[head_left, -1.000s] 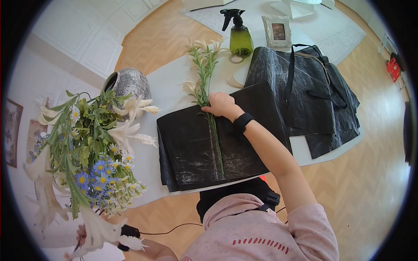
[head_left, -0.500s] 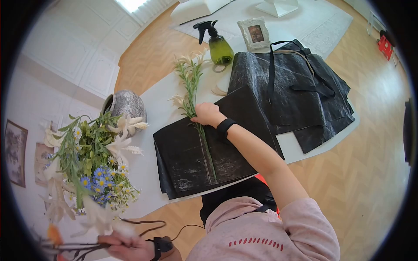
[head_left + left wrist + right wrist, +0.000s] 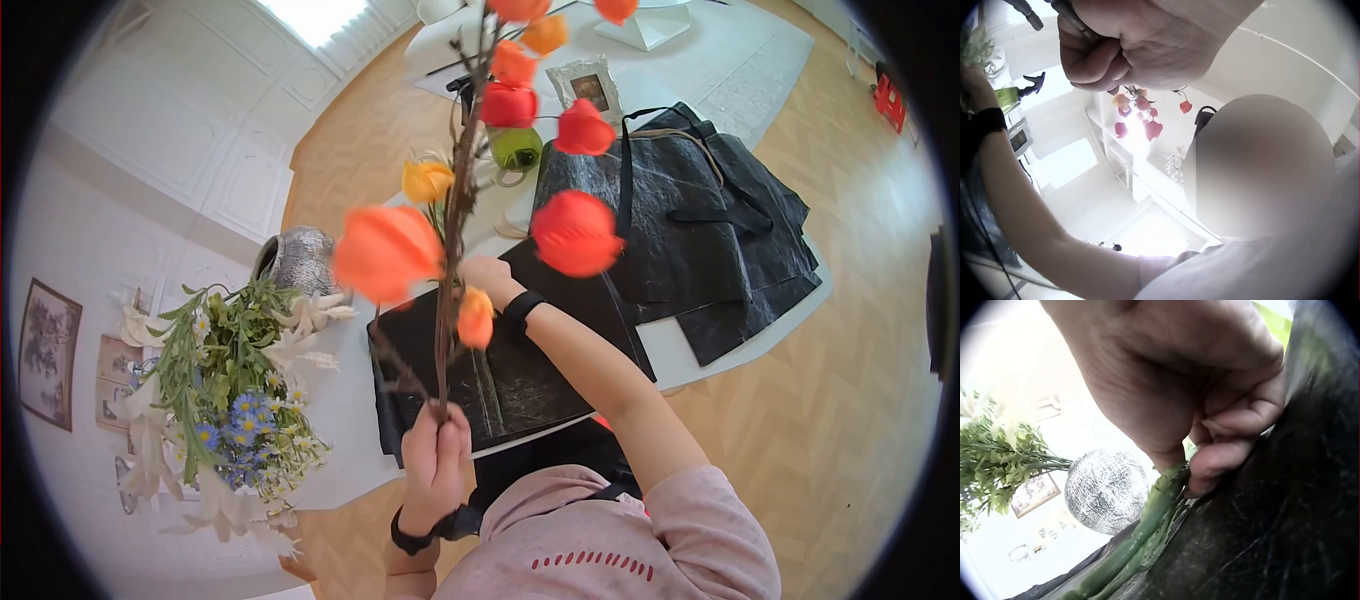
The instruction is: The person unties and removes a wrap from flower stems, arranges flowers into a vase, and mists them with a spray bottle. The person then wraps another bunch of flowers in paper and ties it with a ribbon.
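Note:
My left hand (image 3: 435, 465) grips the lower ends of dark branches (image 3: 456, 210) bearing orange, red and yellow blossoms (image 3: 577, 233), held upright over the black sheet (image 3: 540, 375). Partly behind the blossoms, my right hand (image 3: 487, 278) holds a bunch of green stems (image 3: 485, 390) lying on that sheet. In the right wrist view the thumb and fingers of the right hand (image 3: 1204, 394) pinch the green stems (image 3: 1132, 550). The left wrist view shows the left hand (image 3: 1141, 44) with its fingers curled round dark stems.
A silvery vase (image 3: 306, 258) lies on its side at the left, with white, blue and daisy-like flowers (image 3: 245, 420) spilling from it. Behind are a green spray bottle (image 3: 516, 150) and an ornate frame (image 3: 588, 92). More black sheets with straps (image 3: 690, 230) lie at the right.
The left hand has come from the lower left to the middle front, raising the blossom branches upright before the view. The right hand stays on the green stems.

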Demonstrator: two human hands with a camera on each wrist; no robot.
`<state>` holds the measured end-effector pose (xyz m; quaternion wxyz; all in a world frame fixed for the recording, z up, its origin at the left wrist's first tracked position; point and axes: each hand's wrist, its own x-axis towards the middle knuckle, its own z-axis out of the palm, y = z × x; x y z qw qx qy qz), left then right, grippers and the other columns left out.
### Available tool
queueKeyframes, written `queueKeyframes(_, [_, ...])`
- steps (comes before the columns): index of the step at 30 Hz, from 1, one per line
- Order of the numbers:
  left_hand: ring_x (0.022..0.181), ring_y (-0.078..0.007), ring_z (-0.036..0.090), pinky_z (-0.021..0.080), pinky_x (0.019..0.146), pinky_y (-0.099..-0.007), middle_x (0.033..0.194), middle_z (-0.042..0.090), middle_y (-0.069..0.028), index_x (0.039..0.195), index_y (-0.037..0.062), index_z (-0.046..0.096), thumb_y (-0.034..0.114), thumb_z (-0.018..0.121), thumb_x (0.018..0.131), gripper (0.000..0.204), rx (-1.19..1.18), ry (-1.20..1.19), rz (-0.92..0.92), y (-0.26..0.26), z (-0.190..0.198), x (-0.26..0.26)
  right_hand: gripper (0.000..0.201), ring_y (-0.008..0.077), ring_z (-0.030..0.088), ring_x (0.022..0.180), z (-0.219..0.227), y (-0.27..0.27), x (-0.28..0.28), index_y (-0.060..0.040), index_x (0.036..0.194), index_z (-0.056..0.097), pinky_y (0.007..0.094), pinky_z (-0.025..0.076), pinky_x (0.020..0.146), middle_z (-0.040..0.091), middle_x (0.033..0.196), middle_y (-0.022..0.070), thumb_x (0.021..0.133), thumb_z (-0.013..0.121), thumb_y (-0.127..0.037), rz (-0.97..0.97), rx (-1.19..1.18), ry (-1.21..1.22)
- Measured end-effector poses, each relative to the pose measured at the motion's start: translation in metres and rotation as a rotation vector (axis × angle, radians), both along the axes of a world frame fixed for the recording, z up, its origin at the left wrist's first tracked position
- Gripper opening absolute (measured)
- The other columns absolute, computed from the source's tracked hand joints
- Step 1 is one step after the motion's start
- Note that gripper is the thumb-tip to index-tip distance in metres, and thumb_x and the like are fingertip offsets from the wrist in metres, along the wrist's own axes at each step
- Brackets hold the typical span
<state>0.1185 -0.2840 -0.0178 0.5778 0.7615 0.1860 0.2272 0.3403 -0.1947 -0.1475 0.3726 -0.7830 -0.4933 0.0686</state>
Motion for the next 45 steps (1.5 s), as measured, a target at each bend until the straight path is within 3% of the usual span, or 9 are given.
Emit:
queueKeyframes(3, [0.044, -0.0024, 0.03, 0.023, 0.038, -0.018, 0.057, 0.033, 0.0036, 0.087, 0.005, 0.042, 0.018, 0.035, 0.093, 0.016, -0.113, -0.003, 0.002, 0.023, -0.009, 0.028, 0.035, 0.0281, 0.061, 0.084, 0.021, -0.004, 0.002, -0.0054, 0.088, 0.063, 0.0379, 0.049, 0.069, 0.063, 0.086, 0.0125, 0.069, 0.067, -0.035, 0.042, -0.327, 0.09])
queueKeyframes(7, [0.041, -0.003, 0.024, 0.02, 0.038, -0.0173, 0.056, 0.026, 0.0048, 0.088, 0.0079, 0.039, 0.022, 0.034, 0.094, 0.016, -0.313, -0.073, 0.02, 0.068, -0.029, 0.063, 0.035, 0.0284, 0.061, 0.083, 0.021, -0.003, 0.001, -0.0054, 0.088, 0.063, 0.038, 0.049, 0.069, 0.063, 0.085, 0.0126, 0.068, 0.068, -0.035, 0.045, -0.32, 0.061])
queueKeyframes(13, [0.053, -0.0085, 0.043, 0.036, 0.046, -0.0219, 0.059, 0.04, 0.0016, 0.086, 0.0059, 0.045, 0.02, 0.037, 0.092, 0.017, -0.333, -0.02, 0.307, 0.135, -0.096, 0.106, 0.043, 0.0306, 0.062, 0.077, 0.013, 0.001, 0.005, -0.0024, 0.084, 0.061, 0.0387, 0.05, 0.065, 0.062, 0.079, 0.0157, 0.069, 0.066, -0.042, 0.06, -0.309, 0.015])
queueKeyframes(15, [0.063, -0.0152, 0.051, 0.042, 0.055, -0.0295, 0.065, 0.051, -0.0041, 0.085, 0.0016, 0.05, 0.021, 0.044, 0.089, 0.02, 0.082, 0.205, 0.294, 0.16, -0.12, 0.107, 0.041, 0.0305, 0.062, 0.077, 0.014, 0.001, 0.004, -0.0024, 0.083, 0.061, 0.0384, 0.05, 0.066, 0.063, 0.079, 0.0153, 0.069, 0.066, -0.04, 0.058, -0.317, 0.028])
queueKeyframes(28, [0.072, -0.0459, 0.054, 0.045, 0.064, -0.0496, 0.072, 0.056, -0.03, 0.082, -0.0075, 0.046, 0.019, 0.047, 0.084, 0.027, 0.676, 0.634, 0.177, 0.158, -0.113, 0.119, 0.029, 0.0318, 0.062, 0.075, 0.009, 0.008, 0.002, -0.001, 0.081, 0.06, 0.0388, 0.05, 0.066, 0.062, 0.078, 0.0174, 0.067, 0.066, -0.026, 0.032, -0.351, 0.004])
queueKeyframes(32, [0.074, -0.046, 0.055, 0.046, 0.066, -0.048, 0.073, 0.056, -0.0312, 0.085, -0.0083, 0.048, 0.018, 0.05, 0.083, 0.026, 0.528, 0.691, 0.158, 0.162, -0.105, 0.124, 0.02, 0.0314, 0.062, 0.078, 0.004, 0.011, 0.001, 0.0001, 0.079, 0.062, 0.0376, 0.05, 0.067, 0.062, 0.08, 0.0183, 0.067, 0.061, -0.017, 0.066, -0.32, -0.021])
queueKeyframes(34, [0.058, -0.0302, 0.062, 0.051, 0.051, -0.0351, 0.072, 0.06, -0.0224, 0.085, -0.0103, 0.048, 0.014, 0.05, 0.084, 0.024, 0.398, 0.653, 0.088, 0.159, -0.088, 0.124, 0.02, 0.0322, 0.061, 0.078, 0.006, 0.011, 0.006, 0.0014, 0.078, 0.062, 0.0378, 0.05, 0.067, 0.062, 0.079, 0.019, 0.067, 0.06, -0.016, 0.13, -0.318, -0.062])
queueKeyframes(38, [0.056, -0.0259, 0.063, 0.05, 0.048, -0.0321, 0.063, 0.06, -0.018, 0.078, -0.0107, 0.051, 0.013, 0.055, 0.082, 0.024, 0.653, 0.592, -0.009, 0.189, -0.121, 0.116, 0.032, 0.0356, 0.058, 0.08, 0.025, -0.008, 0.018, 0.0051, 0.079, 0.058, 0.0402, 0.047, 0.071, 0.06, 0.079, 0.0216, 0.067, 0.065, -0.024, 0.433, -0.39, 0.013])
queueKeyframes(45, [0.054, -0.0273, 0.062, 0.05, 0.053, -0.0351, 0.058, 0.058, -0.0205, 0.075, -0.0121, 0.052, 0.033, 0.045, 0.087, 0.047, 0.515, 0.752, 0.179, 0.172, -0.108, 0.119, 0.018, 0.0333, 0.056, 0.08, 0.055, -0.077, 0.028, -0.0012, 0.082, 0.054, 0.041, 0.048, 0.068, 0.052, 0.086, 0.0157, 0.065, 0.058, -0.005, -0.019, -0.29, -0.258])
